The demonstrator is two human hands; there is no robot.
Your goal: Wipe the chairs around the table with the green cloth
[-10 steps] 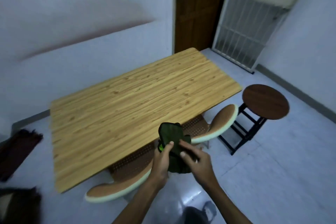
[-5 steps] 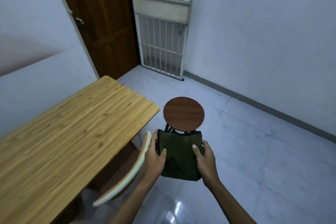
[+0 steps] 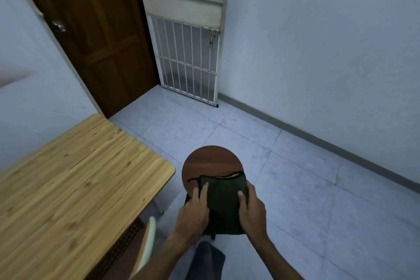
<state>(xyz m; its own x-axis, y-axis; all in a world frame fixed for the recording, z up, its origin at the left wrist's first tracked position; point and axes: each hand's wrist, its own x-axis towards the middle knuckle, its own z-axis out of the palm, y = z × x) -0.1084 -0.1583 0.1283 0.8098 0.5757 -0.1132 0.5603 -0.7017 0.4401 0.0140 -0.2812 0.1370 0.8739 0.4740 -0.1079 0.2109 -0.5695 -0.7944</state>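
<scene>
Now, just off the corner of the wooden table [image 3: 79, 177], the round stool [image 3: 211, 161] stands on the floor, probably the seat being wiped. The green cloth [image 3: 222, 202] lies folded over the seat's near half, flat so it sweeps broadly. The left grip [image 3: 193, 213] and right grip [image 3: 252, 211] press its two sides, fingers straight, palms down, forearms reaching forward.

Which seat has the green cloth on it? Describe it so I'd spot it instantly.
Start at the light wooden table; just off its corner, on the tiled floor, stands a round stool. Its flat dark-brown seat has no back, unlike the cream-edged chair tucked under the table.
</scene>
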